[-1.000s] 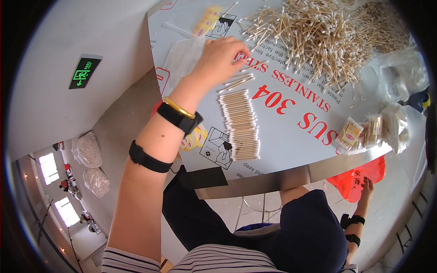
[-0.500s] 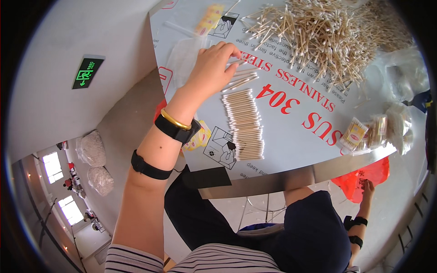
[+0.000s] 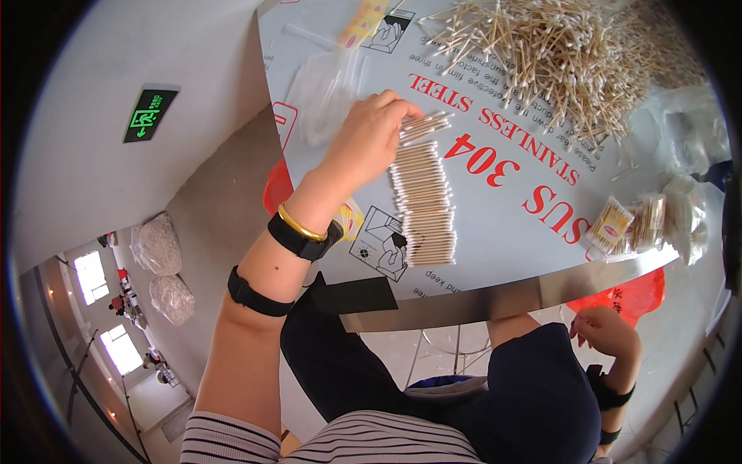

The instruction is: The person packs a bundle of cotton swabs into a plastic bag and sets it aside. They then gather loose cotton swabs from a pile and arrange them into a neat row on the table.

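My left hand (image 3: 371, 138) rests on the table with its fingers bent around the ends of a few wooden cotton swabs (image 3: 427, 126). These lie slightly fanned, just beyond a neat row of cotton swabs (image 3: 423, 203) laid side by side. Off the table's near right edge, my right hand (image 3: 607, 331) hangs above my knee, its fingers curled together and nothing visible in them. A large loose pile of cotton swabs (image 3: 553, 66) covers the far right of the table.
Clear plastic bags (image 3: 325, 93) and yellow printed cards (image 3: 363, 23) lie at the far left. Filled swab packets (image 3: 614, 224) stand near the right edge, beside more clear bags (image 3: 684, 131). A red bag (image 3: 638, 298) shows below the metal table edge (image 3: 510, 305).
My left hand has drawn in on the loose swabs, which now lie closer together beside the row. My right hand has come up and inward, away from the red bag.
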`<control>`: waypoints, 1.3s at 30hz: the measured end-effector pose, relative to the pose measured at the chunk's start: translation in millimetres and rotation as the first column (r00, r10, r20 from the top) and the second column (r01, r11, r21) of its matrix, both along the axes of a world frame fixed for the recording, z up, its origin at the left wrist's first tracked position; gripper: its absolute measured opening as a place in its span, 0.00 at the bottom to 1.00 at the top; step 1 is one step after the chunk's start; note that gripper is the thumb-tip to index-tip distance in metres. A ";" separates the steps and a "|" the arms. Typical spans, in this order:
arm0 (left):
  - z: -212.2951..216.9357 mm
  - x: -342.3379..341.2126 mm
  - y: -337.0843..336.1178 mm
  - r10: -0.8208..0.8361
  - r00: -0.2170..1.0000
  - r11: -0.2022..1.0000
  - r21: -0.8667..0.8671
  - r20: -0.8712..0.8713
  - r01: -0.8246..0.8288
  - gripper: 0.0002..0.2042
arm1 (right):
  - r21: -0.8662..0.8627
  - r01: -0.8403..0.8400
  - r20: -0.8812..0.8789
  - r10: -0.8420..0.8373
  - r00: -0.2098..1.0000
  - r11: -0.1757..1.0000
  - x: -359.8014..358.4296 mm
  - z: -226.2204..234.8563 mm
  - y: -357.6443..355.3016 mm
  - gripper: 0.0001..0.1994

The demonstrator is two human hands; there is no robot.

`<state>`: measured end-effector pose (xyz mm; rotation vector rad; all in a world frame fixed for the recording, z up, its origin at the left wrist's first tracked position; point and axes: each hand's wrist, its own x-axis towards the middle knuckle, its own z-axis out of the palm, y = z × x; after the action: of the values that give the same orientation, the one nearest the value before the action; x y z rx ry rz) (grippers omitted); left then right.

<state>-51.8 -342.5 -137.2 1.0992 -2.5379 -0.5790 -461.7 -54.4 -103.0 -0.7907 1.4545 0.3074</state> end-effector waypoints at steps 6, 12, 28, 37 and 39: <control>-1.7 6.2 12.2 0.005 0.997 1.000 0.006 0.071 -0.005 0.13 | -0.639 0.088 0.136 0.000 0.991 0.764 64.5 30.9 -88.8 0.10; -12.3 10.3 39.7 0.328 0.812 0.944 0.187 -0.483 -0.271 0.16 | -0.482 0.814 0.799 -0.217 0.560 0.324 148.5 -27.3 -176.8 0.22; -39.1 -14.2 70.1 0.445 0.595 0.883 0.438 -0.670 -0.167 0.45 | -0.700 0.653 0.683 0.002 0.730 0.289 243.6 -69.9 -236.5 0.31; -40.9 -21.9 69.5 0.446 0.583 0.879 0.454 -0.679 -0.144 0.45 | -0.700 0.650 0.683 0.015 0.730 0.296 250.2 -73.4 -236.9 0.31; -39.0 -19.0 68.3 0.443 0.588 0.881 0.450 -0.676 -0.146 0.44 | -0.677 0.666 0.702 0.003 0.712 0.314 246.9 -70.2 -236.9 0.31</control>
<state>-70.8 -274.2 -176.1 1.0448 -1.4849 -1.1442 -214.8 -291.3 -173.2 -1.2447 1.0209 -1.1956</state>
